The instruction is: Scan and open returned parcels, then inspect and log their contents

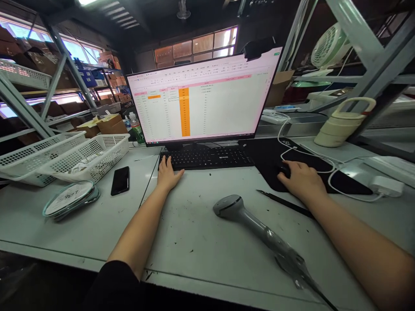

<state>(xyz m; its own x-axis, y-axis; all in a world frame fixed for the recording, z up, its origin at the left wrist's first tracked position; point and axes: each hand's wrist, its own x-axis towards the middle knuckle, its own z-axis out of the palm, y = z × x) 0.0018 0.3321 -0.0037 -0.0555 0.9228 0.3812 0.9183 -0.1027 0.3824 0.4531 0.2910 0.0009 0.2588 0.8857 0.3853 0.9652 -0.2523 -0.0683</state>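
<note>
The left hand (167, 175) is resting spread fingers on the black keyboard (210, 159), gripping nothing, and the right hand (303, 180) is holding the black mouse (284, 169). The spreadsheet (220, 110) is showing entries in many rows, but how much is left I cannot tell. The barcode scanner (256, 224) and slim black tool (282, 200) are narrowing the room toward the table's front edge (194, 279).

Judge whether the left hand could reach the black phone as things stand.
Probably yes: the black phone lies to the left of the left hand, with nothing standing between them.
</note>
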